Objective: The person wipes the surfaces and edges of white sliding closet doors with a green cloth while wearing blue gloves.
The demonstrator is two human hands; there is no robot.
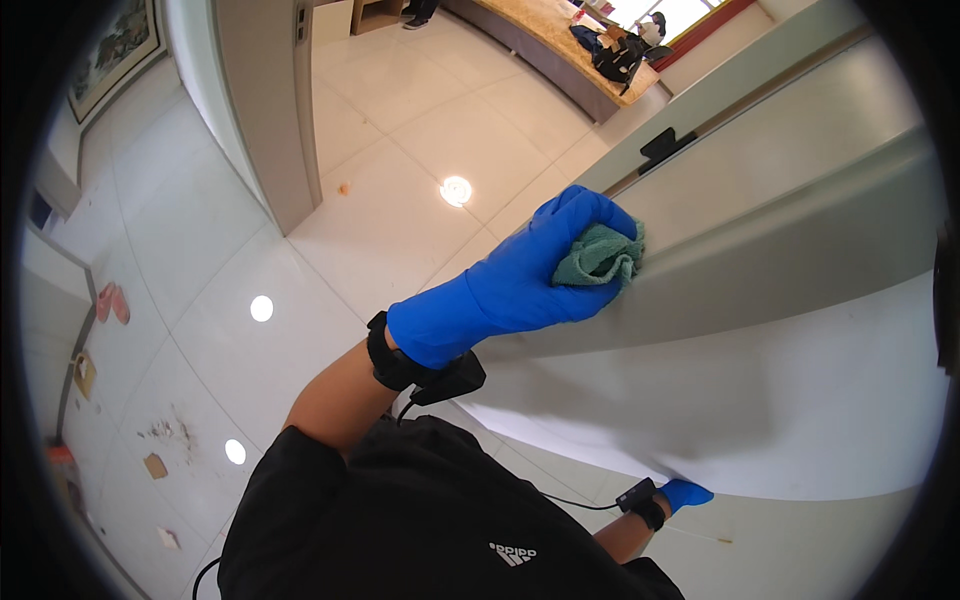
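My left hand [536,270], in a blue rubber glove, grips a crumpled green cloth [596,255]. The cloth is pressed against the grey door frame [712,262] on the right. Below the frame runs a white wall [675,397] with a shadow across it. At the lower right, my right hand [686,493], also gloved in blue, is beside the wall's edge. Its fingers are too hidden to tell whether they hold anything. Each wrist wears a black strap with a small cabled device, seen at the left wrist [450,379] and the right wrist [637,495].
A black fitting [664,148] projects from the frame above my left hand. Across the doorway stands another grey jamb [270,112]. Pink slippers [112,303], cardboard [155,466] and debris lie on the tiled floor [217,262]. Beyond are a long counter [532,37] with bags and people.
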